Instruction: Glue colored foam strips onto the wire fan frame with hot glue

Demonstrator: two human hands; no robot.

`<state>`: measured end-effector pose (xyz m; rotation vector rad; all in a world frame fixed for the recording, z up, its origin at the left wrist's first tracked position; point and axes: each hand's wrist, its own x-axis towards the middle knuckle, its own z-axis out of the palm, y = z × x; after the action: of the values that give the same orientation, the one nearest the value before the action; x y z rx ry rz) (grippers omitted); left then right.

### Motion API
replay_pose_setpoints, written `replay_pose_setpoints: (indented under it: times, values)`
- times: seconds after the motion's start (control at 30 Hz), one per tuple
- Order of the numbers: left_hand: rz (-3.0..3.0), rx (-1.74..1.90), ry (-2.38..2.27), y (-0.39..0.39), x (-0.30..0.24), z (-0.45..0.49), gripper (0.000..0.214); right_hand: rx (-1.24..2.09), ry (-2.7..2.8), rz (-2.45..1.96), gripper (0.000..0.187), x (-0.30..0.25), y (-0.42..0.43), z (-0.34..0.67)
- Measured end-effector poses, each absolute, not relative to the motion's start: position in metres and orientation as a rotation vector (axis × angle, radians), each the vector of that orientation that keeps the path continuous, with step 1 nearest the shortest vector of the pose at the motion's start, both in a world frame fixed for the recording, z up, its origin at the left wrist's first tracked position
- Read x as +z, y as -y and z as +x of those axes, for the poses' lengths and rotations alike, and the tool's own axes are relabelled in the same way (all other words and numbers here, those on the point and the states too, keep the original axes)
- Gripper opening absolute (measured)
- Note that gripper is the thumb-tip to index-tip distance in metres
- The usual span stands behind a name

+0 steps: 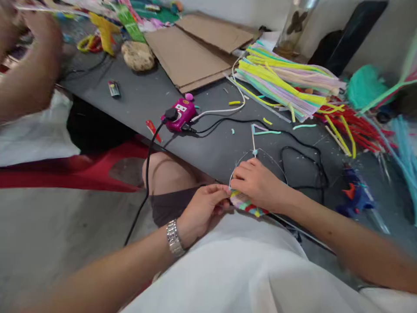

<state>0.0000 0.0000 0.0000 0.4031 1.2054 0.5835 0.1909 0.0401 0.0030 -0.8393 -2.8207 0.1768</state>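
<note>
At the table's near edge my left hand [202, 208], a metal watch on its wrist, pinches the left side of a thin wire hoop [260, 153]. My right hand [259, 184] lies over the same hoop with its fingers curled onto it. Beneath that hand a band of coloured pipe cleaners [245, 204] in pink, green, red and yellow is wound around the hoop's lower part. A white stem with a teal wrap rises from the hoop's top.
A dark table [202, 143] carries a magenta power strip [180, 114] with black cables, a blue glue gun [356, 198], piles of pastel pipe cleaners [286, 80] and red ones [361, 126], cardboard sheets [192, 54] and a stone [137, 55]. Another person's arm [29, 69] reaches in at top left.
</note>
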Motion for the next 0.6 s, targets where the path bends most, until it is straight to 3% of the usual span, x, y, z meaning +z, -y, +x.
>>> replay_pose_setpoints:
  times: [0.3,0.47,0.6]
  values:
    - [0.666,0.623,-1.264,-0.014,0.016,-0.006,0.034,0.176,2.701,-0.897,0.017,0.019,-0.044,0.201]
    - [0.813,0.659,-1.279,-0.046,0.024,-0.013,0.035,0.004,2.298,-1.206,0.013,0.041,-0.040,0.239]
    - [0.853,0.622,-1.280,-0.070,0.021,-0.017,0.034,-0.046,2.118,-1.471,0.006,0.028,-0.026,0.261]
